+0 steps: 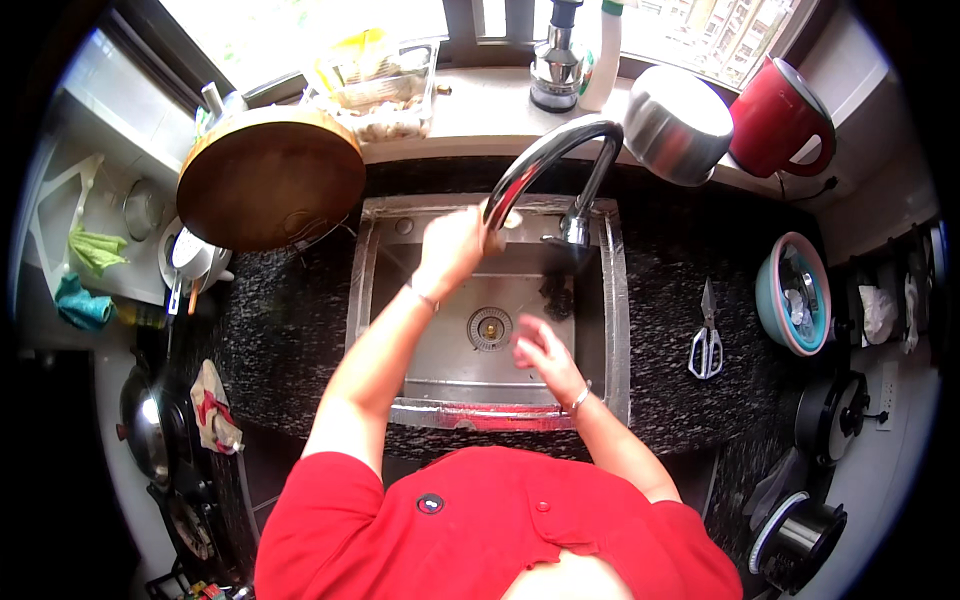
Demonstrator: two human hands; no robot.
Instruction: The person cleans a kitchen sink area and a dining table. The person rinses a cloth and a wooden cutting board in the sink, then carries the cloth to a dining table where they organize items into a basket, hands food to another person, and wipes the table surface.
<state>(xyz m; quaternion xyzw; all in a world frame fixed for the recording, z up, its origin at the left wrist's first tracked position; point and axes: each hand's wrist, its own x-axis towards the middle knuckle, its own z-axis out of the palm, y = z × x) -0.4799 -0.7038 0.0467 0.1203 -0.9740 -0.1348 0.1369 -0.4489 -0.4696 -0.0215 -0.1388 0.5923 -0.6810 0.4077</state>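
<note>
My left hand (456, 244) is closed around the spout end of the chrome gooseneck faucet (551, 146), over the back part of the stainless steel sink (442, 367). My right hand (541, 349) hangs over the sink's right half, fingers apart and slightly curled, with nothing visible in it. Between the hands the round drain strainer (490, 328) shows in the sink bottom. A dark clump (556, 296) lies in the sink at the right, behind my right hand; what it is I cannot tell. Foil-like tape (616, 322) borders the sink.
Kitchen scissors (706, 337) and nested basins (766, 300) lie right on the speckled counter (292, 352). A round wooden board (270, 180) leans back left. The sill holds a clear container (390, 97), a metal pot (667, 142) and a red kettle (765, 120). A cloth (214, 409) lies left.
</note>
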